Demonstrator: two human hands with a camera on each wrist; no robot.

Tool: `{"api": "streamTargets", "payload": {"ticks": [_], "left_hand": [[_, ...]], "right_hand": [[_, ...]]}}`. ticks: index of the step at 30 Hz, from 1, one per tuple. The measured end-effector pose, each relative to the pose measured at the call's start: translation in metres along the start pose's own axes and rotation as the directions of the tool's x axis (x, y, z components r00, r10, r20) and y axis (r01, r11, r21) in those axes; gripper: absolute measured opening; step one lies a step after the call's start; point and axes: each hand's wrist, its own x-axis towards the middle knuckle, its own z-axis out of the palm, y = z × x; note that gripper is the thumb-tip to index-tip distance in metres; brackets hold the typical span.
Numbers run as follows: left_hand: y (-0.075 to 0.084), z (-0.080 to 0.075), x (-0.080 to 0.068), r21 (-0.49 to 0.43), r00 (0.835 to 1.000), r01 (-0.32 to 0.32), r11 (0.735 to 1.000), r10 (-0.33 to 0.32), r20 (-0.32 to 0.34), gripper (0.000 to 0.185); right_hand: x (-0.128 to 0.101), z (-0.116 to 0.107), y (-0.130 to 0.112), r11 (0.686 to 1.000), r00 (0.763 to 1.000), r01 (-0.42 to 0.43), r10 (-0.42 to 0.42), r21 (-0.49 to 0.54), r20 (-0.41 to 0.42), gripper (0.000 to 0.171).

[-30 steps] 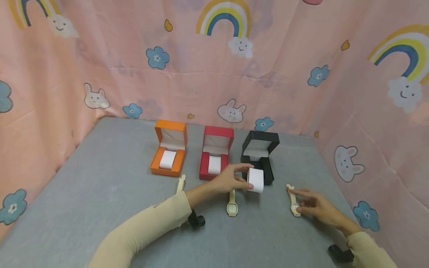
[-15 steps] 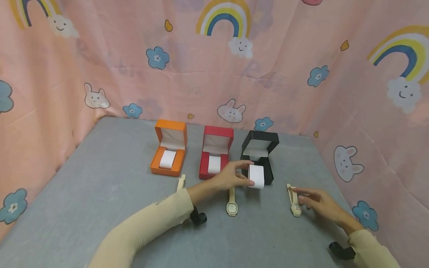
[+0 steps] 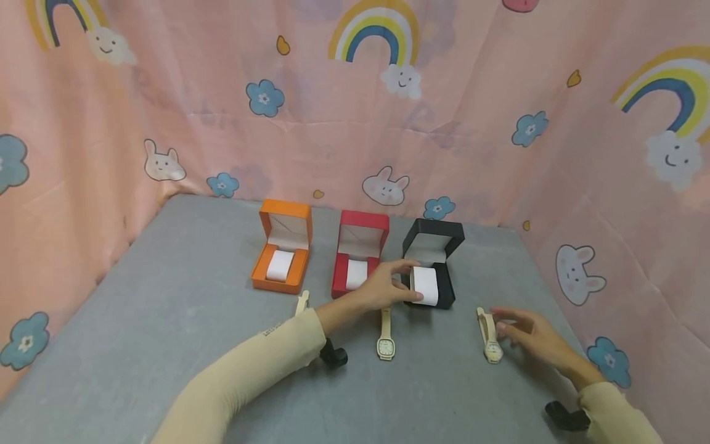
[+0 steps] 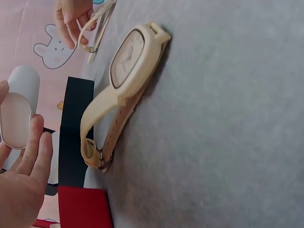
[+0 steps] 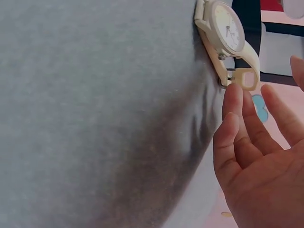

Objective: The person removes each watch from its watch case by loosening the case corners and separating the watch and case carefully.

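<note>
Grey felt covers the table (image 3: 166,320), where three open watch boxes stand in a row near the pink printed curtain (image 3: 499,92): an orange box (image 3: 280,254), a red box (image 3: 359,253) and a black box (image 3: 434,259). The left hand (image 3: 383,287) pinches a white cushion (image 3: 425,285) between thumb and fingers, holding it right at the mouth of the black box; whether the cushion already sits in its seat or hovers just over it I cannot tell. The orange and red boxes each hold a white cushion of their own. The right hand (image 3: 527,336) lies loosely open on the table, holding nothing, its fingertips (image 5: 233,97) touching the strap end of a cream watch (image 3: 489,336) that lies flat just beside it. A second cream watch (image 3: 385,336) lies in front of the red box, under the left forearm, and the tip of a third strap (image 3: 301,303) shows in front of the orange box. The step in hand looks like handling the cushion at the black box while the other hand readies the nearest watch. The next move probably calls for a firm pinch on that thin strap, which lies flat and may slide on the felt, and for keeping the cushion steady so that the light box does not tip or shift.
</note>
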Motion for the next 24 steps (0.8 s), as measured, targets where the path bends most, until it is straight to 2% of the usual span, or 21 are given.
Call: {"api": "streamTargets", "payload": {"ticks": [9, 16, 24], "left_hand": [[-0.004, -0.001, 0.002, 0.007, 1.0, 0.028, 1.0, -0.028, 0.001, 0.065], [-0.003, -0.003, 0.007, 0.009, 1.0, 0.015, 1.0, -0.015, -0.001, 0.065], [-0.003, -0.002, 0.013, 0.031, 1.0, -0.009, 0.999, 0.01, -0.008, 0.063]], "right_hand": [[0.004, -0.012, 0.002, 0.999, 0.999, -0.038, 0.038, -0.029, 0.013, 0.049], [0.009, -0.019, 0.0, 0.998, 1.0, -0.019, 0.019, -0.062, 0.001, 0.05], [0.017, -0.025, -0.004, 0.997, 0.999, 0.053, -0.053, -0.055, 0.008, 0.046]]}}
